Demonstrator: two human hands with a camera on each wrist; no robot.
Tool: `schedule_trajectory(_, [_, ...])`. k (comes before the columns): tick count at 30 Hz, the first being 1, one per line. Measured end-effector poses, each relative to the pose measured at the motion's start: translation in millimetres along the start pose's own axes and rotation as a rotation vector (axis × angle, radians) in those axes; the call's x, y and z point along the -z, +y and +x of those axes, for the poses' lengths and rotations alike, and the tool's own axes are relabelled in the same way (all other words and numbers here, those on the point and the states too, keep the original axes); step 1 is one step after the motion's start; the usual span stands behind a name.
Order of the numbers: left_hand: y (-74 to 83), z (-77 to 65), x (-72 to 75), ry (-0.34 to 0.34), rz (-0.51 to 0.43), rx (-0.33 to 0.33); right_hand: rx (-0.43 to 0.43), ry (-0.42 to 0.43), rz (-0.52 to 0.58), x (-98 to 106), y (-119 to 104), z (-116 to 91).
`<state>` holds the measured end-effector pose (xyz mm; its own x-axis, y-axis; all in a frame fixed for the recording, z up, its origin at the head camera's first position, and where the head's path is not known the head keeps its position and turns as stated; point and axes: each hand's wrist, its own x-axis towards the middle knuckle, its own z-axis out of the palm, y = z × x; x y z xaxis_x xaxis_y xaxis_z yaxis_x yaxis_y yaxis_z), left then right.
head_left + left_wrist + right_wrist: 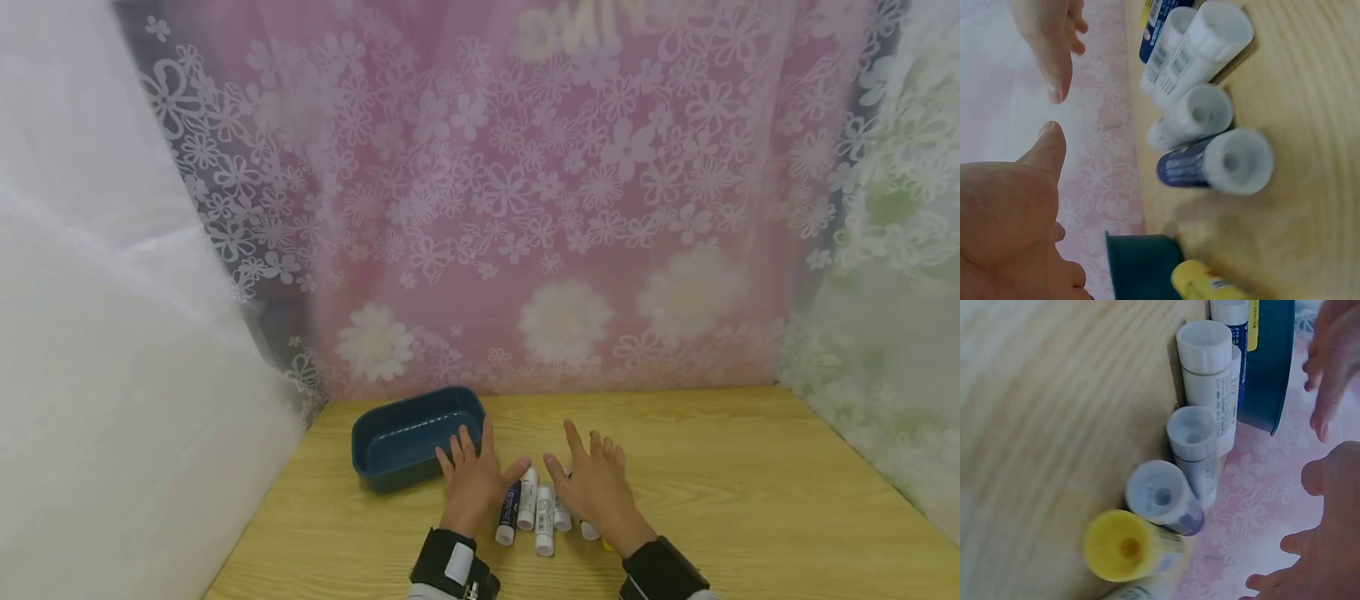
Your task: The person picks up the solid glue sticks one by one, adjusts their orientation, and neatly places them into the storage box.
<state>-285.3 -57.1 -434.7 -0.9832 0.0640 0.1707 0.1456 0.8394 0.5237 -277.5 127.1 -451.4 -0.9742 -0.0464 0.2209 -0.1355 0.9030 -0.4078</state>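
Several glue sticks lie side by side on the table between my hands. A dark blue one with a white end (510,508) is at the left of the row, beside white ones (544,521). At the right end, mostly behind my right hand, is one with a yellow end (1119,547). A yellow glue stick (1207,281) shows near the tub in the left wrist view. My left hand (472,487) hovers between tub and row, fingers spread, holding nothing. Over the row's right side, my right hand (600,492) also has its fingers extended and holds nothing.
A dark blue rectangular tub (375,479) stands at the back left of the wooden table (735,483); its visible inside holds nothing. A pink flowered curtain (480,275) hangs behind the table, with pale sheets at both sides.
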Motion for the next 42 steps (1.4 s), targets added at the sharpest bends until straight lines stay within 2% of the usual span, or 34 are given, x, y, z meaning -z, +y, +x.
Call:
schedule_trajectory(2, [1.0,3.8,4.7,0.015,0.002,-0.016,0.024,0.009,0.001,0.9,-3.0,5.7])
schedule_trajectory(7, [2.4,17.2,23.8,-0.006,0.073,0.009,0.048,-0.018,0.068,5.6,-17.1,23.6])
schedule_trajectory(10, [-6.4,29.2,30.8,0.001,0.125,0.015,0.052,-0.041,0.11,6.8,-27.4,35.7])
schedule_trajectory(15, [-20.1,46.2,48.7,0.007,0.2,0.074,0.063,-0.069,0.167,6.6,-44.3,51.6])
schedule_trajectory(22, [-44.0,63.0,76.1,0.031,0.228,0.147,0.116,-0.046,0.256,-2.5,-63.6,68.8])
schedule_trajectory(31, [-80.8,74.8,96.7,-0.026,0.172,0.311,0.124,-0.005,0.293,-18.2,-83.8,75.9])
schedule_trajectory(37, [-98.6,69.8,96.4,-0.036,0.068,0.478,0.146,0.053,0.3,-29.8,-85.3,78.9])
schedule_trajectory(42, [-104.6,63.9,94.8,-0.029,0.029,0.571,0.137,0.071,0.274,-40.1,-84.2,83.5])
